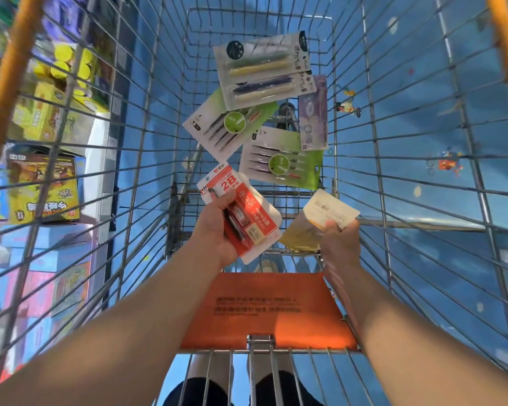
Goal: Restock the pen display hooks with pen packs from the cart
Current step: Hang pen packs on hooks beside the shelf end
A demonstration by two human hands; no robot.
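Red 2B pack sitting gripped in left hand; right hand pinching cream-yellow pack, both over wire cart.

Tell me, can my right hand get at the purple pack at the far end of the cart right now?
Probably not yet. The right hand already grips a yellow pack, so it has no free fingers. Nothing lies on the purple pack; its face is uncovered, so once the hand is emptied, the way there looks free.

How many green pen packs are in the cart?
2: one green pack lies mid-cart, partly under the white pack; the other green pack lies just right and nearer. More may be hidden underneath.
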